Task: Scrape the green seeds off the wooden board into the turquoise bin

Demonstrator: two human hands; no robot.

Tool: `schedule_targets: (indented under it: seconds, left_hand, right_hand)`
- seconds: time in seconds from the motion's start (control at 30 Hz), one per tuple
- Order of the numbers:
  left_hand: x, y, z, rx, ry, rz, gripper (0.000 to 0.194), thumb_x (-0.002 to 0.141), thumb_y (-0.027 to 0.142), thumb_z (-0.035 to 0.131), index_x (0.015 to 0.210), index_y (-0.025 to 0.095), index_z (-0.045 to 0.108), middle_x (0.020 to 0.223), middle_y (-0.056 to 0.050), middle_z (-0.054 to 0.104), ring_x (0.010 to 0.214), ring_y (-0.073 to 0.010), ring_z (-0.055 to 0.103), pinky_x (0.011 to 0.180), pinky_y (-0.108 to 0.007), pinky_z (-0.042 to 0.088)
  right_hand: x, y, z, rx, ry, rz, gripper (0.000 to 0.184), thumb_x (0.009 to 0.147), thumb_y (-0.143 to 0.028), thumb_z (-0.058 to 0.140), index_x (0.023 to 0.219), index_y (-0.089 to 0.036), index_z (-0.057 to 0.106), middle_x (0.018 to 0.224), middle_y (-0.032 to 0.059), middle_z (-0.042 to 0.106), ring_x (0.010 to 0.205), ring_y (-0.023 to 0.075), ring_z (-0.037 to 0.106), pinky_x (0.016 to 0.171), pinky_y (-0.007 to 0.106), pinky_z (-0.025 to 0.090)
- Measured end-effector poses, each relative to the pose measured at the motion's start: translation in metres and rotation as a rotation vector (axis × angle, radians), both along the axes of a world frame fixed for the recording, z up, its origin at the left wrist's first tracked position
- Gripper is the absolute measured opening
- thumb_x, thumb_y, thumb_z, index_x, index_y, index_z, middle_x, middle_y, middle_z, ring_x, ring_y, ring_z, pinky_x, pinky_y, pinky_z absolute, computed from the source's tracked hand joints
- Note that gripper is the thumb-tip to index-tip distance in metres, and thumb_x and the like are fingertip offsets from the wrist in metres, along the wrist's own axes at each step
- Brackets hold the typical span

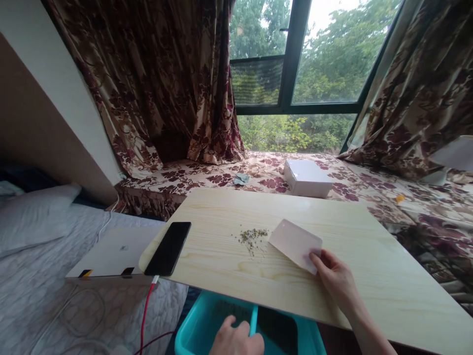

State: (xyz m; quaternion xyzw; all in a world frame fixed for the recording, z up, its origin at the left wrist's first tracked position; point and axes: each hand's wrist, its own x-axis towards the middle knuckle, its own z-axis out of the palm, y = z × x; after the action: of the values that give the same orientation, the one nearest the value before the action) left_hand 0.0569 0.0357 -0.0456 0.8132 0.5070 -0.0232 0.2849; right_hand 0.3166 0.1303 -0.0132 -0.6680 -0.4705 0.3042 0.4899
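Observation:
My right hand (pixel 337 280) pinches the near right corner of a thin, whitish plastic scraper (pixel 291 242), thumb on top. The scraper is tilted over the tabletop, its left edge just beside a loose pile of small green-brown crumbs (pixel 253 235). Below the table's front edge sits a turquoise divided bin (pixel 184 331), partly under the tabletop. My left hand (pixel 237 340) is closed at the bin's middle divider (pixel 254 318), seemingly gripping it, though the fingertips are hidden. Dark matter (pixel 277 329) lies in the right compartment.
The pale wood-grain table (pixel 229 276) carries a black phone (pixel 169 248) at its left end, with a red cable (pixel 148 303) plugged in. A flat white box (pixel 111 254) lies on the bed. Behind, a white box (pixel 308 177) and a crumpled cloth (pixel 241 178) rest on the window seat.

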Motion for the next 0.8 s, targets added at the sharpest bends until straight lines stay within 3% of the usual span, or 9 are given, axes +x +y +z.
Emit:
schedule_targets:
  seconds: [0.23, 0.4, 0.5, 0.57, 0.67, 0.8]
  left_hand:
    - [0.0, -0.008, 0.011, 0.024, -0.04, -0.004, 0.015, 0.083, 0.023, 0.055, 0.088, 0.027, 0.069, 0.084, -0.003, 0.062, 0.083, -0.0226, 0.057, 0.099, -0.037, 0.034]
    - [0.003, -0.007, 0.012, 0.036, -0.014, -0.01, 0.016, 0.08, 0.021, 0.058, 0.09, 0.026, 0.068, 0.087, -0.003, 0.063, 0.083, -0.0221, 0.058, 0.1, -0.039, 0.033]
    - [0.005, -0.005, 0.017, 0.001, -0.012, -0.018, 0.014, 0.077, 0.03, 0.064, 0.09, 0.025, 0.067, 0.089, -0.003, 0.063, 0.086, -0.0232, 0.059, 0.101, -0.042, 0.032]
    - [0.008, -0.004, 0.024, -0.03, 0.002, -0.021, 0.024, 0.073, 0.039, 0.069, 0.09, 0.024, 0.066, 0.089, -0.004, 0.063, 0.089, -0.0244, 0.059, 0.101, -0.043, 0.032]
    - [0.012, -0.004, 0.036, -0.028, 0.01, -0.01, 0.032, 0.069, 0.047, 0.072, 0.089, 0.023, 0.067, 0.089, -0.004, 0.063, 0.091, -0.0254, 0.058, 0.102, -0.042, 0.031]
    - [0.018, -0.008, 0.047, -0.023, -0.024, 0.012, 0.026, 0.071, 0.042, 0.071, 0.085, 0.021, 0.067, 0.086, -0.004, 0.063, 0.088, -0.024, 0.058, 0.1, -0.039, 0.033]
  right_hand:
    - [-0.007, 0.008, -0.006, -0.05, 0.049, 0.074, 0.032, 0.064, -0.044, 0.062, 0.077, -0.016, 0.069, 0.069, 0.0051, 0.072, 0.06, 0.0188, 0.063, 0.051, 0.026, 0.048]
    - [-0.011, -0.002, -0.003, -0.069, 0.057, 0.117, 0.031, 0.063, -0.044, 0.064, 0.078, -0.017, 0.071, 0.075, 0.0072, 0.074, 0.068, 0.0217, 0.067, 0.058, 0.027, 0.051]
    - [-0.014, -0.012, -0.002, -0.073, 0.054, 0.131, 0.032, 0.063, -0.045, 0.066, 0.078, -0.017, 0.073, 0.077, 0.0077, 0.075, 0.072, 0.0229, 0.068, 0.061, 0.028, 0.053]
    - [-0.012, -0.018, -0.002, -0.085, 0.053, 0.141, 0.033, 0.063, -0.046, 0.066, 0.076, -0.017, 0.073, 0.076, 0.0079, 0.075, 0.07, 0.0231, 0.068, 0.06, 0.028, 0.053]
    - [-0.005, -0.026, -0.002, -0.113, 0.034, 0.099, 0.037, 0.064, -0.048, 0.066, 0.082, -0.017, 0.074, 0.077, 0.0079, 0.075, 0.069, 0.0235, 0.068, 0.056, 0.028, 0.053]
    - [0.002, -0.032, 0.0, -0.117, -0.002, 0.004, 0.035, 0.063, -0.044, 0.068, 0.085, -0.017, 0.074, 0.081, 0.0077, 0.076, 0.075, 0.0248, 0.069, 0.062, 0.028, 0.054]
